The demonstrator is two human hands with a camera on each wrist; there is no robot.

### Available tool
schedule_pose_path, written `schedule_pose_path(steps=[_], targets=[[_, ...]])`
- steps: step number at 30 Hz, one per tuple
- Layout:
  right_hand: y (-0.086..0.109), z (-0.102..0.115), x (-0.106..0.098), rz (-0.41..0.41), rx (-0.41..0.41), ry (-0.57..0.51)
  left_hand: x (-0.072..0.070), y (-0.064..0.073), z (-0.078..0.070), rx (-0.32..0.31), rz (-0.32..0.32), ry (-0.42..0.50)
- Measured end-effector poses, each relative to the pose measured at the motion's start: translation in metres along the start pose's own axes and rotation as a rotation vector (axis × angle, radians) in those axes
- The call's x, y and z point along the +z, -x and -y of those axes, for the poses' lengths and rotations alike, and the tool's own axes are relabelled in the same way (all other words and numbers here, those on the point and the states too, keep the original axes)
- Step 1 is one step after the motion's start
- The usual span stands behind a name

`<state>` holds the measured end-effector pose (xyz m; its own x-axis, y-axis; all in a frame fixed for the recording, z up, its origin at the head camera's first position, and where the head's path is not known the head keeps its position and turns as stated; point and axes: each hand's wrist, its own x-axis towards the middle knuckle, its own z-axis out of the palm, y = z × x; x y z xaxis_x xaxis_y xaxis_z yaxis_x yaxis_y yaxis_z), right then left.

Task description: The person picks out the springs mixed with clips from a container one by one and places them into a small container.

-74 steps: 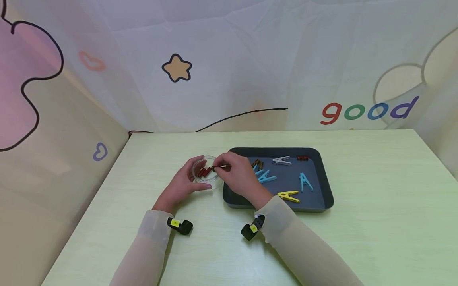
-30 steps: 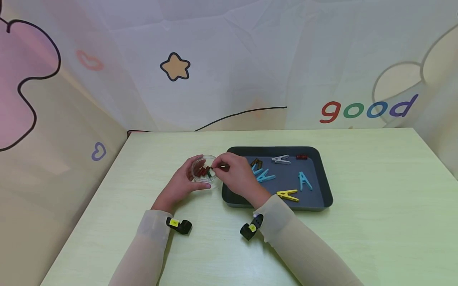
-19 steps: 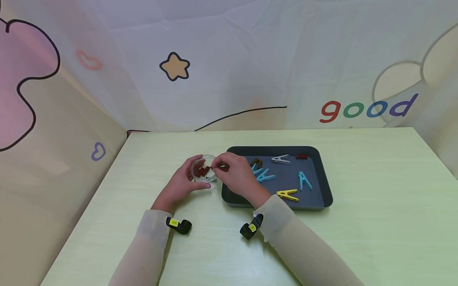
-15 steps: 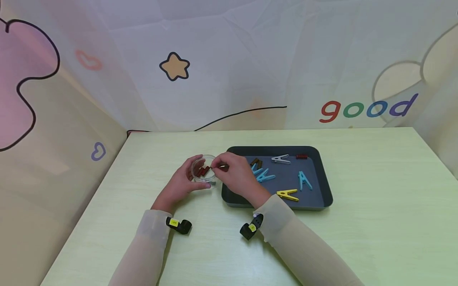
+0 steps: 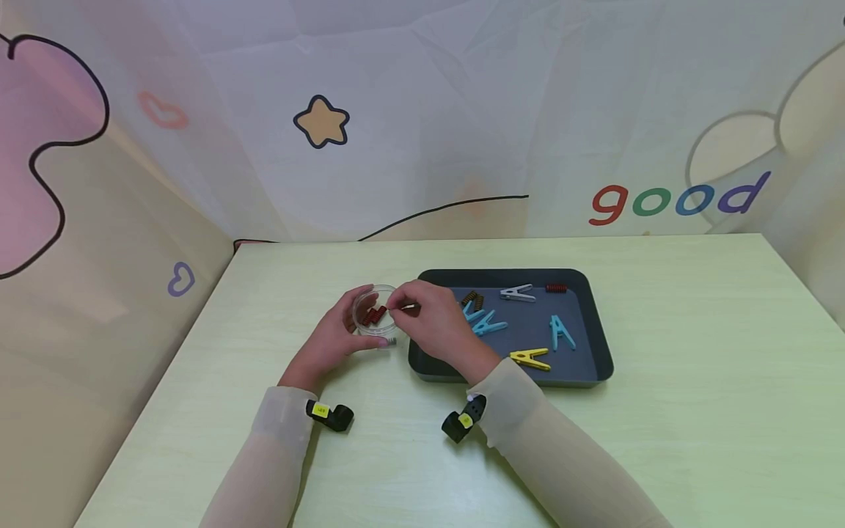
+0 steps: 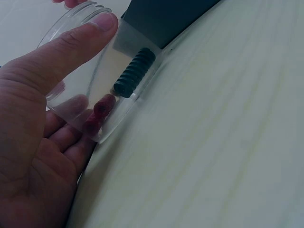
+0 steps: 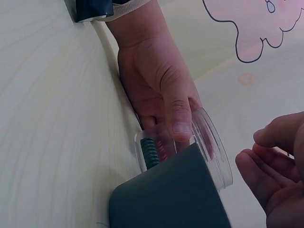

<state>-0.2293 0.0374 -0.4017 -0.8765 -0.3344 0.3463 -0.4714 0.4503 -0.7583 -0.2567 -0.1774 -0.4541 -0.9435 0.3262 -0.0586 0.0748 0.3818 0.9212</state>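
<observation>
My left hand (image 5: pixel 330 339) grips a clear plastic jar (image 6: pixel 107 71), thumb on the near side and fingers round the far side. Inside, at the bottom, lie a green coil spring (image 6: pixel 135 73) and red springs (image 5: pixel 376 316). The right hand (image 5: pixel 439 323) hovers beside the jar's mouth, over the left edge of the dark grey tray (image 5: pixel 604 359). In the right wrist view its thumb and fingertips are bent loosely with a gap between them and nothing held. The right wrist view also shows the green spring through the jar wall.
In the tray lie light blue clothespins (image 5: pixel 490 324), a yellow clothespin (image 5: pixel 530 358), a pale grey clothespin (image 5: pixel 518 293), bronze springs (image 5: pixel 478 302) and a red spring (image 5: pixel 557 288). The tray's left wall is next to the jar. A printed cloth (image 5: pixel 436 132) hangs behind the table.
The green spring has left my right fingers and dropped to the bottom of the jar. Both hands have stayed nearly in place, the left still holding the jar.
</observation>
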Motion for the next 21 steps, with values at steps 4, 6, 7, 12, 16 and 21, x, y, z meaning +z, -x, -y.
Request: schedule_pose_path(steps=[4,6,7,12,16,21], targets=[[0.0002,0.0014,-0.0010,0.007,0.007,-0.001,0.0001,0.0001,-0.0002,0.001,0.000,0.001],[0.0000,0.0014,-0.0012,0.006,0.009,-0.001,0.0001,0.0003,-0.0003,0.002,0.002,0.000],[-0.0002,0.0014,-0.0014,0.007,0.011,-0.001,0.0001,0.0004,-0.0003,0.002,0.001,-0.001],[-0.0007,0.0018,-0.0024,0.006,0.015,-0.007,-0.0002,0.0005,-0.0006,0.009,0.001,-0.011],[-0.0010,0.0033,-0.0043,0.004,0.014,-0.017,-0.0003,0.0003,-0.0008,-0.004,-0.001,-0.012],[-0.0015,0.0044,-0.0062,0.000,0.014,-0.018,-0.0007,0.0004,-0.0003,-0.009,-0.001,-0.013]])
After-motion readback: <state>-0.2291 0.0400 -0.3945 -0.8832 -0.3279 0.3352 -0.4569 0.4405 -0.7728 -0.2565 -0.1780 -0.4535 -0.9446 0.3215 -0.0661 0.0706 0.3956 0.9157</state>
